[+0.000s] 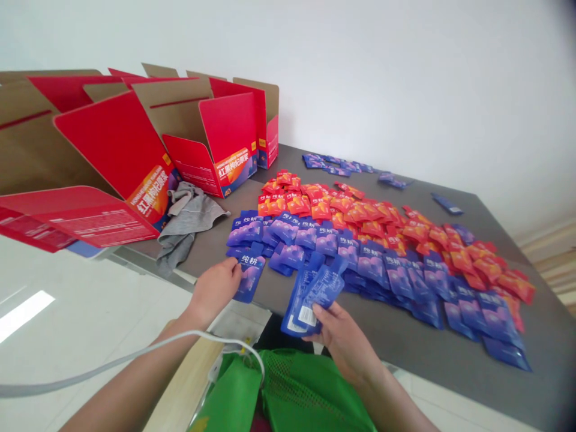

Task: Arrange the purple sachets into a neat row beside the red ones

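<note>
My right hand (337, 336) is closed on a couple of blue pouches (321, 294), fanned out with their printed, barcoded backs facing up. Farther left, my left hand (218, 285) pinches the edge of another blue pouch (250, 273), whose front with white lettering shows. That pouch is at the near edge of the grey table (405, 348). Just beyond both hands lie many more blue pouches (326, 240) in overlapping rows. Behind them spreads a long heap of red-orange pouches (360, 210).
Open red cardboard boxes (234, 129) stand at the left, flaps up. A grey cloth (191, 216) hangs partly over the table edge beside them. A few blue pouches (337, 165) lie at the back near the wall. A white cable (135, 360) crosses over my left forearm.
</note>
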Available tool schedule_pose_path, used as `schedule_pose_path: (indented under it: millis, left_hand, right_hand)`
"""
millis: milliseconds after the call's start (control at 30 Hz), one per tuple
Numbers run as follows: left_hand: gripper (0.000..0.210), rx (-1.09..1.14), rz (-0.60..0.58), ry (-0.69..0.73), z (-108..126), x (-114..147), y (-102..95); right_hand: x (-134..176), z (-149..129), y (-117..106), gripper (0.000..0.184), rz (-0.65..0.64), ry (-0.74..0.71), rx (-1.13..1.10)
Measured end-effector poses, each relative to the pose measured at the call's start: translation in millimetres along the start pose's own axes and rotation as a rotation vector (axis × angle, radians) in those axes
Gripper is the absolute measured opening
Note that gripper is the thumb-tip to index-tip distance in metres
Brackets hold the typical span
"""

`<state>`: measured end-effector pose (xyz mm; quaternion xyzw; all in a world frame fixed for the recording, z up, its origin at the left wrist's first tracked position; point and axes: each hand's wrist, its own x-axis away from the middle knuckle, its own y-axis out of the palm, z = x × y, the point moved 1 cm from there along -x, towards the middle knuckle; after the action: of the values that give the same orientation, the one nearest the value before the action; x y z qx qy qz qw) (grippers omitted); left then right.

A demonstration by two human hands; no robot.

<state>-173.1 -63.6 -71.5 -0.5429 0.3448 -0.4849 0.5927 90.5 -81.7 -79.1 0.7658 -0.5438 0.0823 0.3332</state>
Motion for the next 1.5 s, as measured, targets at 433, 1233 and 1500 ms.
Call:
schedule_pose_path:
  millis: [433,1233,1500]
  left_hand:
    - [0.036,-0.044,0.108,-0.045,12,-7,1.3]
    - [0.035,0.668,0.109,0.266,2,36,-30.2]
    - [0.022,0.127,0.092,0.563,24,9,-23.3]
  right_hand:
    - [-2,2,-5,0.047,0.043,-0.016,0.024]
    - [-14,10,10,0.049,0.043,-0.032,0.065]
    - [-19,4,8,0.042,0.161,-0.189,0.24]
